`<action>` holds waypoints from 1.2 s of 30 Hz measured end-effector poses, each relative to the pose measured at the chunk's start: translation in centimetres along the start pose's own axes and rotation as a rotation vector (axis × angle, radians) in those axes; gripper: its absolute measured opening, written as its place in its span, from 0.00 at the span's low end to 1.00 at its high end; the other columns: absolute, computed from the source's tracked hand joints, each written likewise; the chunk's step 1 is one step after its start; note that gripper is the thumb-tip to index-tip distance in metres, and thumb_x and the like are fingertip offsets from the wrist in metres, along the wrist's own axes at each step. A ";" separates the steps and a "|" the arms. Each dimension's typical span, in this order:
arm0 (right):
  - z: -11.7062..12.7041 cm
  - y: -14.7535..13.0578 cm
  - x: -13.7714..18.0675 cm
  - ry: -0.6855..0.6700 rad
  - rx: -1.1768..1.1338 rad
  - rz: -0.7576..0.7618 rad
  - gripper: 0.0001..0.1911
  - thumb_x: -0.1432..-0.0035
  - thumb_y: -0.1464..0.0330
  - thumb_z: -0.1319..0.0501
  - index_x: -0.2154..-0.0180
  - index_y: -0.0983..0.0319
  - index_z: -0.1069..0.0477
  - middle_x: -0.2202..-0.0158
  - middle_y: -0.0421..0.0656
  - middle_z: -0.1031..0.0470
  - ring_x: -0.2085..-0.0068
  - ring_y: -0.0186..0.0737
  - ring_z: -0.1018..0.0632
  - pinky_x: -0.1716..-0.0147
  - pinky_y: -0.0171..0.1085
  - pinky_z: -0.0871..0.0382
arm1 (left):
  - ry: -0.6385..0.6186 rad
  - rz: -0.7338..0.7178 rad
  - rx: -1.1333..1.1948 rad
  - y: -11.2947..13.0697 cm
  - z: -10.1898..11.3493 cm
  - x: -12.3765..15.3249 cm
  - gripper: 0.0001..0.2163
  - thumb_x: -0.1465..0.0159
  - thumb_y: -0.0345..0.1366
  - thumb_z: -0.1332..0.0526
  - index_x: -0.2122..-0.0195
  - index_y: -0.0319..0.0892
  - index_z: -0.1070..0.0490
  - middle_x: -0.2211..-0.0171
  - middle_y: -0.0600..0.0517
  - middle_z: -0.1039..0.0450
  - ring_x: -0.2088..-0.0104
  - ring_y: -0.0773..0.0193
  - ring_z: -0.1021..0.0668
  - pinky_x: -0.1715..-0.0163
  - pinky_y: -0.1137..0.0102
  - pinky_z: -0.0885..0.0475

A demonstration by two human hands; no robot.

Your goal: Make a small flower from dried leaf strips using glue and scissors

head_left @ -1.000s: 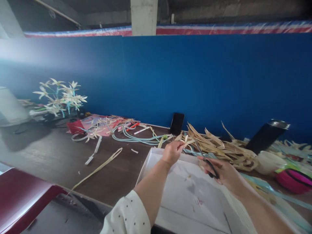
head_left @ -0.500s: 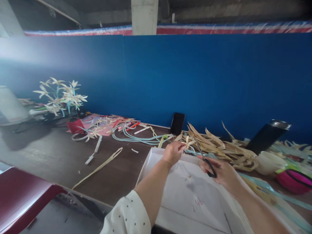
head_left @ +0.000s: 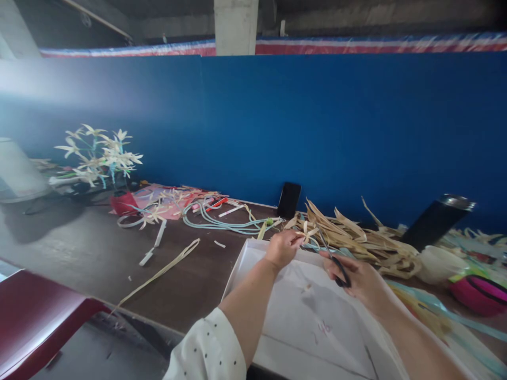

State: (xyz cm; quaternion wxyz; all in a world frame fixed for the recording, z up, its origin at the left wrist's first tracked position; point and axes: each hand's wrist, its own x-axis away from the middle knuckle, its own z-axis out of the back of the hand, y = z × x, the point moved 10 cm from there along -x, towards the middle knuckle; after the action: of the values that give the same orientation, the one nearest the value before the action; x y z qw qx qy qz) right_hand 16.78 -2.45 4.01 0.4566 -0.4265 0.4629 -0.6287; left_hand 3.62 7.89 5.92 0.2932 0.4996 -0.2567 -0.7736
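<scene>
Over the white tray (head_left: 291, 316), the right hand (head_left: 356, 277) is gripping black-handled scissors (head_left: 341, 270), fingers curling around them. Above the tray's far edge, the left hand (head_left: 282, 248) is pinching a pale flower (head_left: 308, 231) between its fingertips. Beyond the tray, dried husks (head_left: 356, 240) are lying and a phone (head_left: 289, 199) is standing tilted.

right hand (head_left: 359, 278) with scissors (head_left: 335, 260) | shifted slightly left | nearer pale flower (head_left: 307, 232)
</scene>
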 end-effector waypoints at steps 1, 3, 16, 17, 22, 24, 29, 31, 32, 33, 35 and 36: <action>-0.1 -0.1 0.0 0.006 -0.006 0.000 0.26 0.58 0.56 0.33 0.58 0.64 0.29 0.77 0.38 0.36 0.80 0.27 0.42 0.85 0.30 0.54 | -0.002 0.001 0.002 0.0 0.0 0.0 0.08 0.42 0.32 0.42 0.63 0.42 0.25 0.64 0.52 0.23 0.65 0.67 0.23 0.60 0.75 0.29; -0.1 -0.3 0.1 0.020 -0.015 -0.005 0.27 0.59 0.56 0.33 0.58 0.65 0.29 0.77 0.39 0.36 0.80 0.28 0.42 0.85 0.30 0.54 | -0.002 0.008 0.005 0.1 0.0 0.1 0.08 0.42 0.32 0.42 0.64 0.42 0.25 0.65 0.52 0.23 0.65 0.67 0.23 0.61 0.75 0.29; -0.2 0.2 -0.5 0.021 -0.010 0.001 0.28 0.60 0.58 0.33 0.57 0.65 0.29 0.79 0.39 0.36 0.80 0.30 0.39 0.85 0.31 0.51 | -0.055 0.068 0.106 -0.1 -0.5 0.3 0.08 0.42 0.32 0.43 0.63 0.41 0.26 0.71 0.52 0.24 0.70 0.68 0.23 0.66 0.75 0.28; -0.1 0.2 -0.5 0.028 -0.007 0.001 0.27 0.60 0.58 0.33 0.58 0.65 0.28 0.79 0.39 0.36 0.79 0.30 0.39 0.84 0.31 0.50 | -0.058 0.072 0.107 -0.2 -0.6 0.3 0.08 0.42 0.32 0.43 0.63 0.41 0.26 0.72 0.52 0.24 0.71 0.68 0.23 0.67 0.75 0.28; 0.0 0.2 -0.7 0.033 0.016 0.028 0.27 0.60 0.57 0.33 0.58 0.64 0.28 0.79 0.39 0.35 0.79 0.31 0.39 0.82 0.32 0.48 | -0.080 0.080 0.102 -0.3 -0.8 0.3 0.09 0.42 0.34 0.43 0.62 0.40 0.27 0.73 0.51 0.24 0.71 0.67 0.23 0.67 0.75 0.28; 0.0 0.1 -0.7 0.034 0.026 0.053 0.28 0.61 0.57 0.33 0.58 0.65 0.28 0.79 0.39 0.35 0.79 0.32 0.38 0.82 0.32 0.48 | -0.084 0.084 0.109 -0.3 -0.8 0.3 0.09 0.42 0.34 0.43 0.62 0.39 0.27 0.73 0.51 0.24 0.72 0.68 0.23 0.67 0.75 0.28; 0.0 0.4 -0.7 0.054 0.029 0.028 0.28 0.61 0.57 0.33 0.58 0.66 0.29 0.79 0.39 0.36 0.79 0.33 0.38 0.81 0.33 0.49 | -0.084 0.075 0.117 -0.3 -0.9 0.4 0.09 0.42 0.34 0.43 0.63 0.40 0.26 0.72 0.52 0.24 0.72 0.68 0.23 0.67 0.75 0.28; 0.0 0.3 -0.6 0.055 0.021 0.025 0.28 0.61 0.56 0.33 0.58 0.65 0.29 0.79 0.39 0.36 0.79 0.32 0.38 0.81 0.33 0.49 | -0.078 0.063 0.108 -0.3 -0.8 0.3 0.08 0.42 0.34 0.43 0.63 0.40 0.27 0.73 0.52 0.24 0.71 0.68 0.23 0.66 0.75 0.28; 0.0 0.1 -0.5 0.062 0.014 0.029 0.28 0.60 0.56 0.33 0.58 0.65 0.29 0.79 0.39 0.35 0.79 0.32 0.38 0.81 0.33 0.49 | -0.072 0.053 0.102 -0.3 -0.8 0.3 0.08 0.42 0.33 0.43 0.63 0.41 0.27 0.72 0.52 0.24 0.71 0.68 0.23 0.66 0.75 0.28; 0.2 0.0 -0.5 0.078 0.009 0.034 0.28 0.60 0.55 0.34 0.58 0.65 0.29 0.79 0.39 0.35 0.79 0.31 0.39 0.82 0.32 0.50 | -0.065 0.043 0.097 -0.2 -0.7 0.3 0.08 0.41 0.33 0.43 0.63 0.41 0.27 0.71 0.52 0.24 0.70 0.68 0.23 0.65 0.75 0.28; 0.8 -0.2 -0.3 0.107 0.013 0.035 0.28 0.59 0.55 0.34 0.57 0.65 0.29 0.79 0.38 0.36 0.80 0.30 0.41 0.83 0.32 0.52 | -0.051 0.023 0.079 -0.1 -0.6 0.2 0.08 0.41 0.32 0.44 0.63 0.41 0.27 0.70 0.52 0.24 0.69 0.68 0.22 0.64 0.75 0.28; 1.2 -0.3 -0.3 0.112 0.022 0.035 0.28 0.58 0.54 0.35 0.57 0.64 0.29 0.79 0.38 0.36 0.81 0.29 0.42 0.83 0.32 0.53 | -0.041 0.015 0.065 -0.1 -0.5 0.1 0.08 0.41 0.32 0.44 0.64 0.41 0.27 0.70 0.52 0.24 0.69 0.68 0.22 0.63 0.75 0.28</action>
State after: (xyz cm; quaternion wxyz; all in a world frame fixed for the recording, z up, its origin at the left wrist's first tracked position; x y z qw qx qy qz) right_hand 17.96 -2.34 4.53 0.4457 -0.3773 0.4881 -0.6487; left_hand 3.99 7.85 5.60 0.2773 0.4909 -0.2912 -0.7729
